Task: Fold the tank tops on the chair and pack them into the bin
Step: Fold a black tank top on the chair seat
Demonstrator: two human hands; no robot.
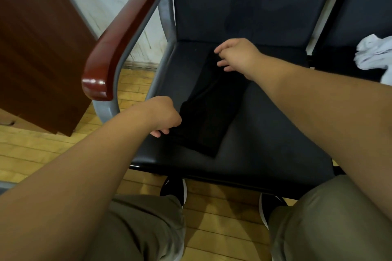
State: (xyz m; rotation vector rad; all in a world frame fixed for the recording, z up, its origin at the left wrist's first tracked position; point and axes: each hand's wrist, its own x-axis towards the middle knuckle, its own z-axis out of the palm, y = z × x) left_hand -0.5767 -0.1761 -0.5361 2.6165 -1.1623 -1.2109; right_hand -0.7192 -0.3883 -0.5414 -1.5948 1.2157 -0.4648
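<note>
Nearest, the left hand (164, 117) pinches the near edge of the narrow-folded black tank top (209, 112) lying on the dark padded chair seat (271, 125); beyond, the right hand (236, 55) spreads loose fingers at its far end; I'd bring both ends together evenly.

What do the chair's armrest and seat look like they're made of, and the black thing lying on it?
Armrest: probably reddish-brown wood with glossy lacquer, judging by the bright highlight at its tip. Seat: dark, smooth leather or vinyl with a faint sheen; cannot tell which. Black tank top: thin soft fabric, matte, folded flat.
</note>
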